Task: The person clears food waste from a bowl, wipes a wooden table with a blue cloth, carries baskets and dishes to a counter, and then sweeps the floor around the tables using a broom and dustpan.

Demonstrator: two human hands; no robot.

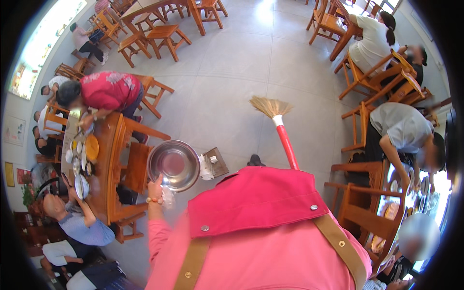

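My left hand (156,190), with a bead bracelet at the wrist, grips the near rim of a round stainless steel bowl (173,163). Some clear plastic (168,197) hangs beside that hand. Just right of the bowl, a dustpan (218,163) with a toothed edge holds bits of white litter (214,158). A straw broom (272,107) with a red handle (287,146) slants over the floor ahead; the handle's near end is hidden behind the apron (253,203). My right hand is out of view, so its hold on the broom cannot be seen.
At left a person in red (108,90) leans over a wooden table (108,170) with dishes; another person sits nearby (79,221). On the right, a person in grey (402,123) bends over a second table, near wooden chairs (373,214). Wooden stools (168,32) stand farther off on the tiled floor.
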